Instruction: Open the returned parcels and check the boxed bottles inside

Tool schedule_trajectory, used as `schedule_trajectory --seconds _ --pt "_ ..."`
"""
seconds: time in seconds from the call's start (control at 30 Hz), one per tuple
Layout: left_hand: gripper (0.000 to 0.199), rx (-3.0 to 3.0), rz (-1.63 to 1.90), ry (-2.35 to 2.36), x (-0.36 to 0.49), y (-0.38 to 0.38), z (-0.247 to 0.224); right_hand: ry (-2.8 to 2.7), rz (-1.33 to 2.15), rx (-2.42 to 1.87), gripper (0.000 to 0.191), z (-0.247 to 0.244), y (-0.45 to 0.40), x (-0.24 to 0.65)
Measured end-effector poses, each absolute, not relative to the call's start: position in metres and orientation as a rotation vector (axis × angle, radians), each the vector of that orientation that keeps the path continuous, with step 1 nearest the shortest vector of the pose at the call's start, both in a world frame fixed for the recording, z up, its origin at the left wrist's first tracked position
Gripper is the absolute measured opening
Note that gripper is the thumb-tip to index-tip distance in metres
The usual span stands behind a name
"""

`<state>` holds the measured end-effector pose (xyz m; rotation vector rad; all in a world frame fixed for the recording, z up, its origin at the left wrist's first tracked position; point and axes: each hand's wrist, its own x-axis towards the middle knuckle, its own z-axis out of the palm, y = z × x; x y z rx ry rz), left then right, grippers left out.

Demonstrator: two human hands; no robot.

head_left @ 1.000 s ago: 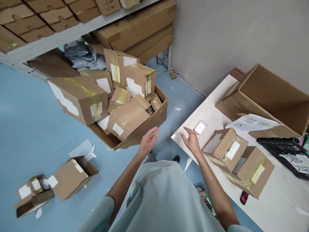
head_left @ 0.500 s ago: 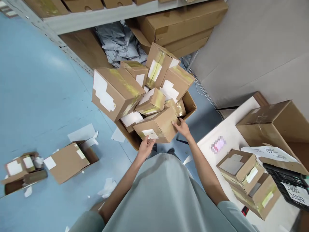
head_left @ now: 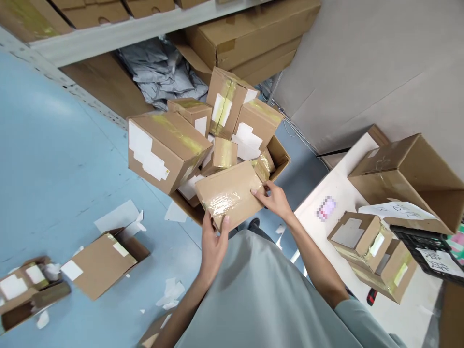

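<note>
Between my two hands is a brown cardboard box (head_left: 235, 191) with a strip of clear tape across its upturned face. My left hand (head_left: 213, 241) grips its near left corner, thumb at the near edge. On the right side, my right hand (head_left: 273, 198) holds the opposite end, thumb on the face. Just beyond, a large open carton (head_left: 281, 157) is heaped with taped boxes. Among them are a big box (head_left: 166, 145) with a white label at left, a small box (head_left: 224, 153) and a tall box (head_left: 226, 104) at the back.
A white table (head_left: 340, 186) on the right bears stacked boxes (head_left: 373, 251), an open carton (head_left: 409, 169), a black crate (head_left: 420, 241) and a red-and-black tool (head_left: 371, 296). Shelving (head_left: 126, 38) stands ahead. Opened boxes (head_left: 105, 263) and paper scraps (head_left: 172, 292) lie on the blue floor.
The held box has turned so its taped face points up toward me, and its white label is out of sight. My left hand has shifted to its near left corner.
</note>
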<state>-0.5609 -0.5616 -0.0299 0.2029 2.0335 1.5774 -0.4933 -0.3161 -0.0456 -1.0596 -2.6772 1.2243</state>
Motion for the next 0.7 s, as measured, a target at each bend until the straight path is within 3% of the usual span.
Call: schedule_trajectory --seconds 0.17,0.33,0.5,0.7 --pt "0.059 0.314 1.53 2.032 -0.555 -0.563 0.027 -2.488 1.224 -1.007 0.045 0.038 -0.313 -0.447" --pt "0.073 0.592 1.472 1.841 -0.527 -0.529 0.032 -2.379 1.083 -1.051 0.042 0.088 -0.292 -0.368" --pt "0.075 0.794 1.366 1.711 -0.48 -0.453 0.003 -2.321 0.884 -1.109 0.041 0.094 -0.265 -0.265" --pt "0.071 1.007 1.252 1.566 -0.372 -0.346 -0.025 -2.19 0.665 -1.332 0.035 0.065 -0.235 -0.11"
